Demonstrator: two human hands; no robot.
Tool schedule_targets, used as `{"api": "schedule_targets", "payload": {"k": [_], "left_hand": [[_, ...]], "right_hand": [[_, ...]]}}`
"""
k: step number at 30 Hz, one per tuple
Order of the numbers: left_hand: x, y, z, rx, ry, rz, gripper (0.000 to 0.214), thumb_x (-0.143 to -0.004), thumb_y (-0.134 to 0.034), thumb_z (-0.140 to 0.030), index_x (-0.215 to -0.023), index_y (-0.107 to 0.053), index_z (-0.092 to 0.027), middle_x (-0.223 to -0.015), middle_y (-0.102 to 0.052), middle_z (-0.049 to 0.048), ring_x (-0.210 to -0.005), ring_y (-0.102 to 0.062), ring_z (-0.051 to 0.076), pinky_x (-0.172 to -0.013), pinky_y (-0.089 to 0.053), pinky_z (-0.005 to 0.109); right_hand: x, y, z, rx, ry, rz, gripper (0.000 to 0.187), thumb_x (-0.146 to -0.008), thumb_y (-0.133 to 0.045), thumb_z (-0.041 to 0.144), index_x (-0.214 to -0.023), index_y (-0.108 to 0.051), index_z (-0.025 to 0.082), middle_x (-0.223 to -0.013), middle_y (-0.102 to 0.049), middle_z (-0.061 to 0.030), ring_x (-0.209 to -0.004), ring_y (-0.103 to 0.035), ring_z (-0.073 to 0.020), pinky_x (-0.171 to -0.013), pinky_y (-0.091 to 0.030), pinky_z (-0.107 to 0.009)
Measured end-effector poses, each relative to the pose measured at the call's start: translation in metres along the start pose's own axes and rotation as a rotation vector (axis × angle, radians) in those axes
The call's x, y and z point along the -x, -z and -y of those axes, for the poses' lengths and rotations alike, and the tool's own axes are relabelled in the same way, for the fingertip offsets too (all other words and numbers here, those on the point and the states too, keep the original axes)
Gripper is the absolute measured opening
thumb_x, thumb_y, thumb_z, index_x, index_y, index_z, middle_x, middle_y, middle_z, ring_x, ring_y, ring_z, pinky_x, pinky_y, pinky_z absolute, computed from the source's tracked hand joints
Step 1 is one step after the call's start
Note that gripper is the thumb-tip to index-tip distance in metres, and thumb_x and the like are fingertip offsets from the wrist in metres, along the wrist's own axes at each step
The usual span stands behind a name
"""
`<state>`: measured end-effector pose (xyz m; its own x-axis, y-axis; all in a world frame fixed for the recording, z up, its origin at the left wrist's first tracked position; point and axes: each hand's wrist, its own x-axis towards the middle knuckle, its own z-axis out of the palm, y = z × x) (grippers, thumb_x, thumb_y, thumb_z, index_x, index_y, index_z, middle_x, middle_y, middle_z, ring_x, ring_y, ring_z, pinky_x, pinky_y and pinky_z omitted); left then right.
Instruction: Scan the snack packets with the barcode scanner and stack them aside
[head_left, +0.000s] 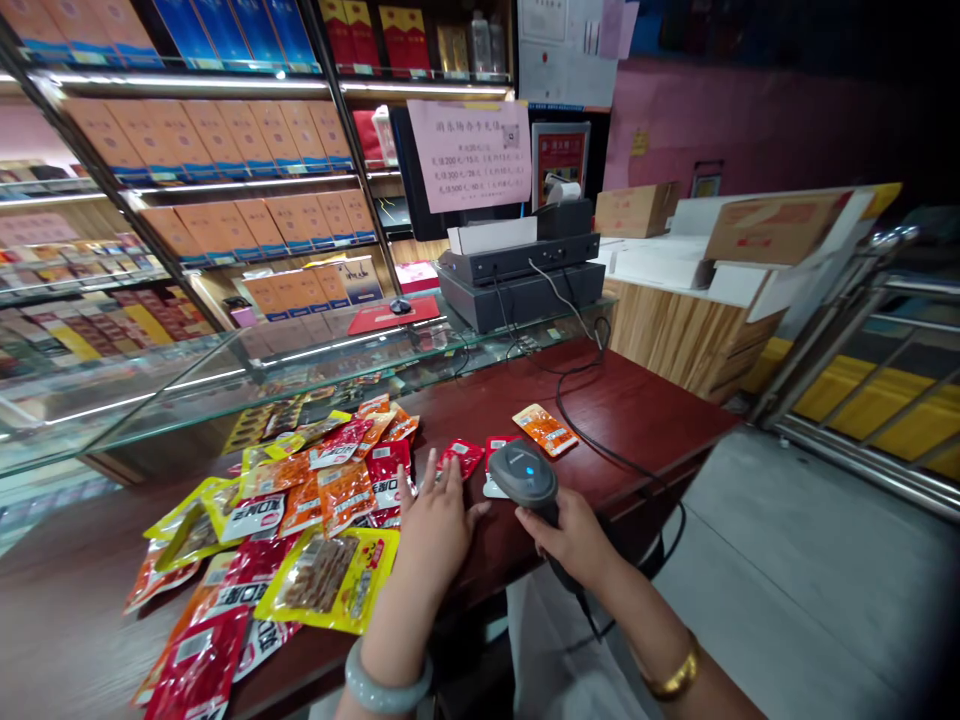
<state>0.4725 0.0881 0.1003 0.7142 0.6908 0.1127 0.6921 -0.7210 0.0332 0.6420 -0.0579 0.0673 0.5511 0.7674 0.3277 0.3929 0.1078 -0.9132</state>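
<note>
In the head view my right hand is wrapped round the handle of a dark grey barcode scanner, which has a blue light on top. The scanner's head hangs over a red and white snack packet, partly hiding it. My left hand reaches forward with fingers spread, beside a small red packet. Whether its fingertips touch that packet I cannot tell. Left of this hand lies a loose pile of shiny snack packets, with a yellow one nearest. Apart from the pile, an orange packet lies beyond the scanner.
The scanner's black cable loops over the dark red table. A glass counter borders its far side, with a black cash drawer and a monitor bearing a pink notice. A metal railing stands right.
</note>
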Motion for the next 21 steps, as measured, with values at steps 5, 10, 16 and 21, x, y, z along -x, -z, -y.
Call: {"api": "schedule_targets", "payload": {"k": [5, 10, 16, 21], "left_hand": [[-0.009, 0.006, -0.002, 0.079, 0.024, -0.008, 0.067, -0.122, -0.054, -0.008, -0.186, -0.073, -0.013, -0.179, -0.082, 0.0268, -0.167, -0.081, 0.038, -0.143, -0.063, 0.056], [-0.024, 0.018, 0.006, -0.035, 0.106, 0.065, 0.037, -0.117, -0.084, -0.033, -0.148, -0.092, -0.014, -0.151, -0.092, 0.0304, -0.151, -0.087, 0.049, -0.127, -0.070, 0.058], [-0.036, 0.006, 0.016, 0.229, 0.238, 0.138, 0.027, -0.118, -0.085, -0.038, -0.139, -0.079, -0.022, -0.135, -0.096, 0.0259, -0.134, -0.094, 0.045, -0.107, -0.068, 0.045], [-0.042, -0.010, 0.035, 0.519, 0.307, 0.035, 0.027, -0.115, -0.082, -0.039, -0.137, -0.073, -0.025, -0.125, -0.097, 0.0209, -0.120, -0.096, 0.043, -0.094, -0.065, 0.042]], "right_hand": [[0.000, 0.004, 0.007, 0.006, -0.016, 0.031, 0.021, -0.089, -0.085, 0.051, -0.089, -0.085, 0.029, -0.081, -0.094, -0.0071, -0.082, -0.093, -0.0361, -0.088, -0.080, -0.047], [0.011, 0.014, 0.010, 0.014, -0.041, 0.033, 0.023, -0.091, -0.086, 0.049, -0.095, -0.091, 0.027, -0.092, -0.101, -0.0112, -0.089, -0.096, -0.0376, -0.091, -0.080, -0.047], [0.018, 0.016, 0.014, 0.003, -0.013, 0.032, 0.024, -0.093, -0.089, 0.047, -0.103, -0.096, 0.026, -0.100, -0.104, -0.0106, -0.093, -0.097, -0.0376, -0.096, -0.081, -0.048], [0.014, 0.013, 0.022, -0.027, 0.010, 0.023, 0.016, -0.094, -0.087, 0.045, -0.087, -0.086, 0.030, -0.075, -0.091, -0.0024, -0.075, -0.088, -0.0312, -0.081, -0.077, -0.040]]}}
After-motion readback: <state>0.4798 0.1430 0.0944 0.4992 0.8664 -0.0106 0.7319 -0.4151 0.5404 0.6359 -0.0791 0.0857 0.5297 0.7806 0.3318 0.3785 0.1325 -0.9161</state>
